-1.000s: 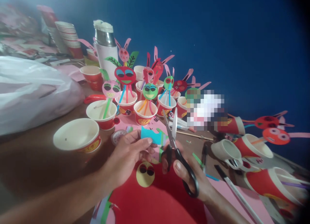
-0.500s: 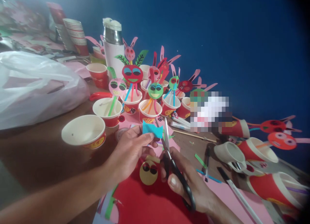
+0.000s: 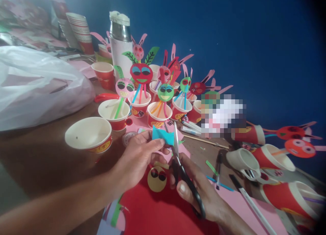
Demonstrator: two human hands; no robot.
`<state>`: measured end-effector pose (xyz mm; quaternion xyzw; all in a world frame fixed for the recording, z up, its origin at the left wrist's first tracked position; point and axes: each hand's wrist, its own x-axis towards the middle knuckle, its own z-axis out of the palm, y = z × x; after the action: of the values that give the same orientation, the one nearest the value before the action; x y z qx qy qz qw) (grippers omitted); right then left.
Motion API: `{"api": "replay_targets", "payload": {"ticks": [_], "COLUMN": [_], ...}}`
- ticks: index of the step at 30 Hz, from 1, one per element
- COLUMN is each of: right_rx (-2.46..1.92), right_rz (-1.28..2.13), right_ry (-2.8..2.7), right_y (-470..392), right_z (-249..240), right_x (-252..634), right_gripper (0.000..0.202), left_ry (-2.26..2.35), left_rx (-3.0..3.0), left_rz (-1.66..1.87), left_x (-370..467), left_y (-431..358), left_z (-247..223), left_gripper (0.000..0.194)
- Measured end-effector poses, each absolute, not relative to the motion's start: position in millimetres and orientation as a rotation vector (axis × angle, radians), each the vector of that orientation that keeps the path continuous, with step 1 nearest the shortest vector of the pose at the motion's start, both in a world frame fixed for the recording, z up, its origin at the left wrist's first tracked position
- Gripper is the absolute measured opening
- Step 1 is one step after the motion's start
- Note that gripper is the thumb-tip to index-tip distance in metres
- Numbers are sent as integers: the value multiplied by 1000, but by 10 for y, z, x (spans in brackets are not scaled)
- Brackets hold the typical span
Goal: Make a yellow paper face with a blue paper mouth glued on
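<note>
Between thumb and fingers, my left hand (image 3: pixel 139 153) pinches a small piece of blue paper (image 3: pixel 163 136). My right hand (image 3: pixel 196 185) is wrapped round the black handles of a pair of scissors (image 3: pixel 176 143), whose blades point away from me and stand slightly apart. The blades are at the right edge of the blue paper; part of the lower blade is hidden behind it. Just below my hands, a round yellow paper face (image 3: pixel 157 180) with dark red-and-black eyes lies on a sheet of red paper (image 3: pixel 168 214).
Several paper cups with paper puppet heads, such as the red one (image 3: pixel 141 73), stand ahead. An empty paper cup (image 3: pixel 88 135) and a white plastic bag (image 3: pixel 43 89) are on the left. A flask (image 3: pixel 121 52) stands behind. Rightward lie a marker (image 3: pixel 251 201), a mug (image 3: pixel 243 163) and tipped cups.
My view has shifted slightly, so the scene sits a little differently. The scissors and blue paper stay close together in much the same position, with the blades looking slightly nearer each other.
</note>
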<state>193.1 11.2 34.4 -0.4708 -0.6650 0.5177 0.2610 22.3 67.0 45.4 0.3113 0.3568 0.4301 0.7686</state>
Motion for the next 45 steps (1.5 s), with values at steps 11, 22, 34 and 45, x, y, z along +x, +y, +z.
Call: {"api": "replay_targets", "payload": {"ticks": [11, 22, 34, 45], "right_rx": [-1301, -1342, -1304, -1298], "right_rz": [1341, 1336, 1402, 1518], "right_ry": [-1838, -1821, -1769, -1675], "right_y": [123, 107, 147, 137], "right_z": [344, 331, 368, 380], "right_x": [1920, 1934, 1918, 1948], "right_gripper": [43, 42, 42, 43], "left_ry": [772, 790, 772, 805], "left_rx": [663, 692, 719, 727], "left_rz": [926, 925, 934, 927], "left_x": [213, 210, 217, 208], "left_y": [656, 676, 673, 697], "left_z": [455, 452, 463, 433], "left_gripper": [9, 7, 5, 6]}}
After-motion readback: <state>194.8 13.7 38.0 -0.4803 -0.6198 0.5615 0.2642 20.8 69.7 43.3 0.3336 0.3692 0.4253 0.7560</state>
